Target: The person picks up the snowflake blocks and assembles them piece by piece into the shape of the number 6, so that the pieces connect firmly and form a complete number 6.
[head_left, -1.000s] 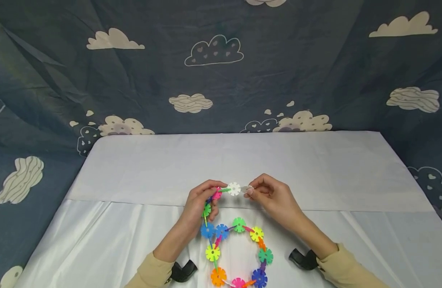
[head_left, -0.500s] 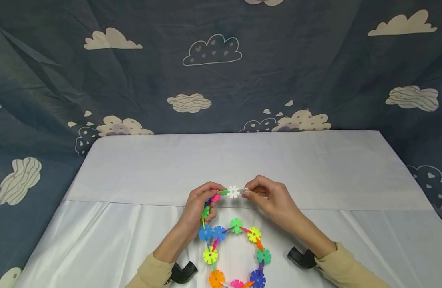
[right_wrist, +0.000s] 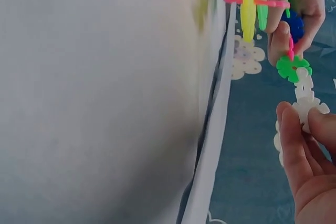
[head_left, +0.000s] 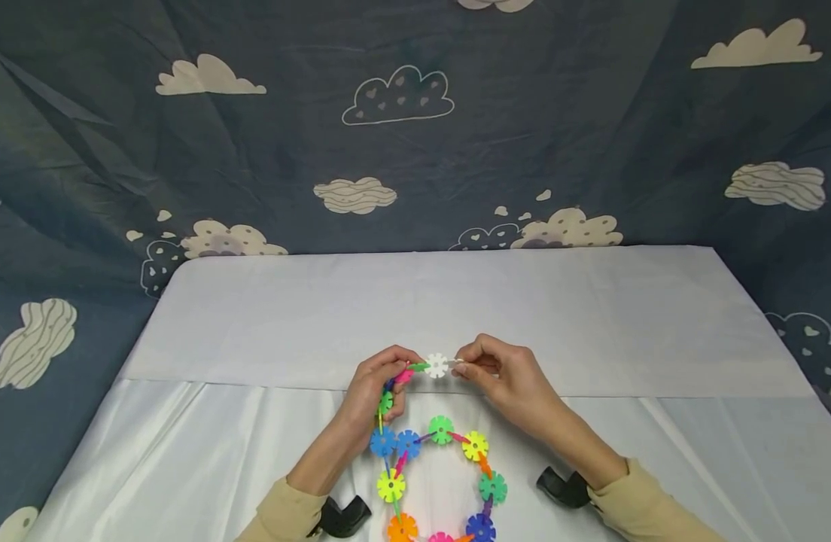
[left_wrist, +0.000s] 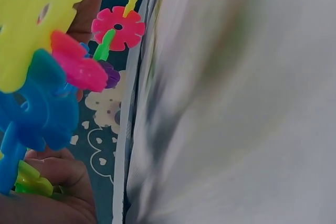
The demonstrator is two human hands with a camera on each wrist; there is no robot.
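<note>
A chain of colourful plastic snowflake discs, slotted edge to edge, hangs between and below both hands in the head view. My left hand (head_left: 371,395) grips the chain near a pink disc (head_left: 404,375) and a green disc (right_wrist: 294,68). Beyond them sits a white disc (head_left: 437,366), joined to the green one. My right hand (head_left: 513,376) pinches a second white disc (right_wrist: 310,109) between thumb and forefinger, right at the first one's edge. Below the hands, more discs form a ring, including a yellow disc (head_left: 475,446) and a blue disc (left_wrist: 47,114).
A white cloth (head_left: 253,316) covers the table under the hands. Behind it hangs a dark curtain (head_left: 415,158) with cloud prints. Black curved pieces (head_left: 563,488) sit at both wrists beside the tan sleeves (head_left: 649,500).
My right hand has moved slightly left and down, bringing its pinched white disc closer to the other white one. The hanging ring of discs has shifted slightly left and down.
</note>
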